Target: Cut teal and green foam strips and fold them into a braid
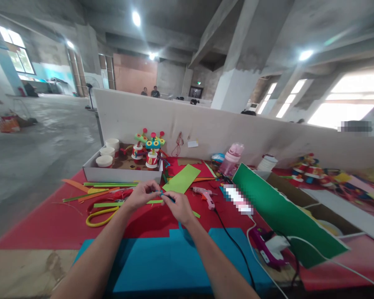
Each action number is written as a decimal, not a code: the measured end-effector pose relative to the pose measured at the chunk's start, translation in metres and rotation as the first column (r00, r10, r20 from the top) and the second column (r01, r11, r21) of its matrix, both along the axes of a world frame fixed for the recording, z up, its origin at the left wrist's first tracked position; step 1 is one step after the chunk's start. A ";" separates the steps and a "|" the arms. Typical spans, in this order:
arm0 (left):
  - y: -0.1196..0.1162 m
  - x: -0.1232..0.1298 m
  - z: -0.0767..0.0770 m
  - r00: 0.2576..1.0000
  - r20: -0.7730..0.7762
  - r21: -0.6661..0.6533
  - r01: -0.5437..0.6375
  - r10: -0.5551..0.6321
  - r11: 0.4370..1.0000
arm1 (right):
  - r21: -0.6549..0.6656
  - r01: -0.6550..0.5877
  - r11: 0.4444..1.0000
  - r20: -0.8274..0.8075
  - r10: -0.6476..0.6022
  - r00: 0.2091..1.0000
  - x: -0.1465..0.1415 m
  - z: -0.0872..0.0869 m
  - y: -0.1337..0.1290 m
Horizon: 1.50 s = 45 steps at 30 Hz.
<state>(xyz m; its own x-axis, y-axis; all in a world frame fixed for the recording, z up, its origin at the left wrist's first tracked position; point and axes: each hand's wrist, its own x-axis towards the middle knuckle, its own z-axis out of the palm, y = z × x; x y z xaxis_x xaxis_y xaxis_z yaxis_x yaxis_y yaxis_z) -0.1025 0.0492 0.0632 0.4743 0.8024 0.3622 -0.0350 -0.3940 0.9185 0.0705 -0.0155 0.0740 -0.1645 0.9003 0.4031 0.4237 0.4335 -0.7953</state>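
My left hand (144, 196) and my right hand (178, 206) meet over the red-covered table, fingertips pinched close together. Between them is a narrow blue paper strip (161, 193), whose folds are too small to make out. A length of blue paper hangs below my right hand. Near my left hand lie green paper strips (107, 204), orange strips and a yellow-handled pair of scissors (100, 219). Beyond my hands rests a light green paper sheet (183, 178). A pink glue gun (206, 196) lies to the right of my right hand.
Blue sheets (156, 265) cover the near edge. A shallow box (121, 174) holds paper cups and paper-cup figures (151, 159). Rightward stand a pink bottle (232, 160), a green panel (286, 211) and a purple power strip (268, 249) with trailing cords. A white partition (180, 116) backs the table.
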 end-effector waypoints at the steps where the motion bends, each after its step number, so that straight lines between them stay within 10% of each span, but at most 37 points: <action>1: 0.000 0.000 0.000 1.000 0.005 -0.021 -0.007 0.007 1.000 | -0.001 0.003 1.000 -0.009 -0.003 1.000 0.000 -0.002 0.001; 9: 0.007 -0.006 0.000 0.968 0.240 -0.150 -0.038 0.074 0.988 | -0.332 -0.041 0.943 -0.395 -0.099 0.913 -0.006 -0.014 0.004; 15: 0.002 0.001 -0.002 1.000 0.023 -0.141 0.000 0.003 0.990 | -0.360 -0.042 0.932 -0.415 -0.119 0.902 -0.012 -0.018 0.003; 25: 0.010 -0.001 -0.006 0.959 0.123 -0.176 -0.231 0.254 0.957 | -0.157 0.127 0.979 -0.261 -0.165 0.951 -0.005 -0.029 -0.011; 45: 0.007 -0.001 -0.003 0.952 0.143 -0.183 -0.244 0.272 0.952 | -0.046 0.257 0.965 -0.241 -0.260 0.935 0.005 -0.029 -0.017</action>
<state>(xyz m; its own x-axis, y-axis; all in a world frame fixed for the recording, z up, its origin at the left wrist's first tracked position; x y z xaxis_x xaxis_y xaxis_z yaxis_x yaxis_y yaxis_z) -0.1038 0.0561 0.0607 0.1879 0.9435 0.2731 -0.1080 -0.2565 0.9605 0.0751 -0.0326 0.0448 0.1757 0.9043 0.3890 0.3131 0.3233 -0.8930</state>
